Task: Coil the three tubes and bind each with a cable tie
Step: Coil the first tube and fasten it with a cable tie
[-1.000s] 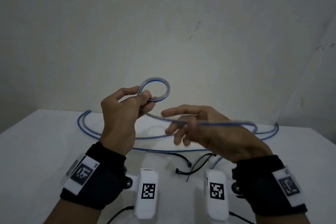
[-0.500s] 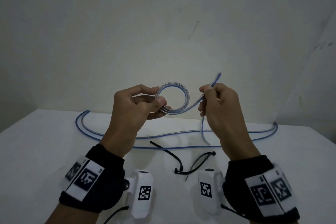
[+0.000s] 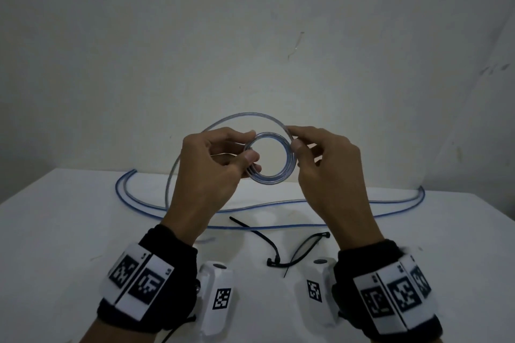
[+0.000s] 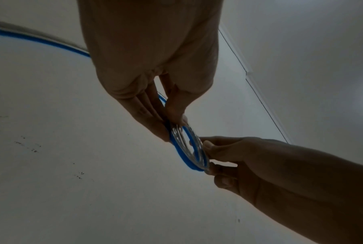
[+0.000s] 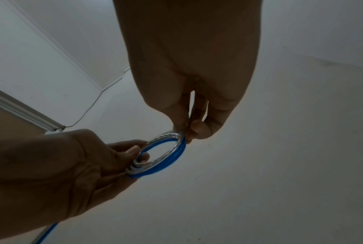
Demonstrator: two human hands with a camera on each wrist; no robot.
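A clear tube with a blue stripe is wound into a small coil held up above the table. My left hand pinches the coil's left side between thumb and fingers. My right hand pinches its upper right side, where the free length of tube arcs up and over to the left, behind my left hand. The coil shows edge-on in the left wrist view. In the right wrist view the coil shows as a ring between both hands. Two more tubes lie curved on the table. Two black cable ties lie between my wrists.
The white table stands against a pale wall. The loose tubes run across its far half from left to right. White wrist cameras hang below both wrists, close above the near table area.
My right hand has brought the free tube up and round to the coil's upper right. The coil has gained a turn and the loose length now arcs over to the left.
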